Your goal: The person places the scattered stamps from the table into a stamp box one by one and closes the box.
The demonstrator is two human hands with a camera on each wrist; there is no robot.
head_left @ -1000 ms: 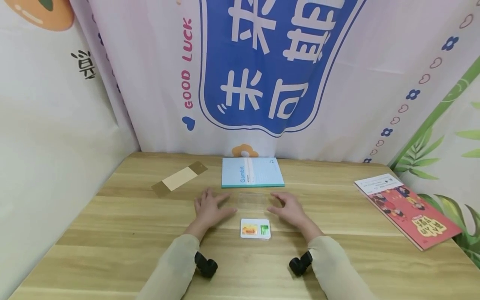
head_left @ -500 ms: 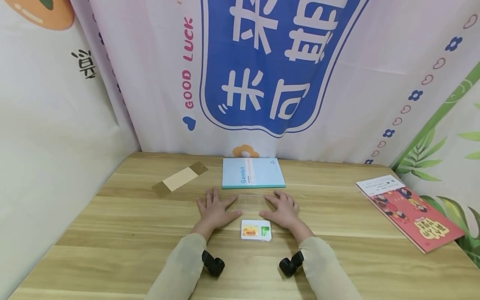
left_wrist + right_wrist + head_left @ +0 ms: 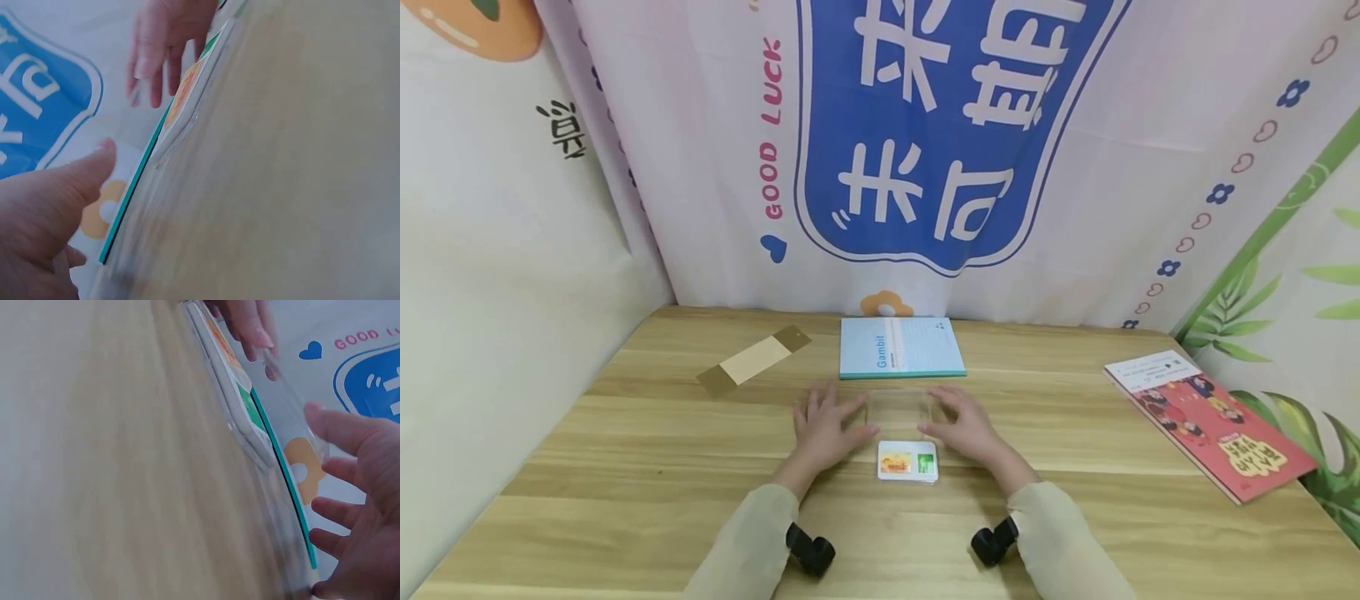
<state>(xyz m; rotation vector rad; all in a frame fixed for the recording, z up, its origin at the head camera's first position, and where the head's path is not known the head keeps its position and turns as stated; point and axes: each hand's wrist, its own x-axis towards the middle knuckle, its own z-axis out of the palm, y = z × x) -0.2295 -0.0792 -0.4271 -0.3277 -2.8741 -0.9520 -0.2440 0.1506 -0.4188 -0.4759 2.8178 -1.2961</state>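
A thin clear plastic lid [image 3: 898, 405] spans the gap between both hands, hard to see against the wood. My left hand [image 3: 827, 427] holds its left side, and my right hand [image 3: 964, 423] pinches the opposite side between thumb and fingers. In the right wrist view the lid [image 3: 292, 394] stands out as a glassy strip above the table. Just nearer than the lid lies a white rounded stack of cards [image 3: 907, 461], with an orange picture and a green one on top. Clear plastic shows along the stack's lower edge.
A light-blue notebook [image 3: 901, 347] lies behind the hands. To the back left is a brown-and-beige strip [image 3: 754, 365]; a red booklet [image 3: 1213, 425] lies at the right edge. A printed cloth [image 3: 715, 167] hangs behind the wooden table [image 3: 625, 492].
Half a second ago the hands lay spread flatter beside the clear lid. Now their fingers bend more at its sides, and the lid appears slightly raised and nearer the card stack.
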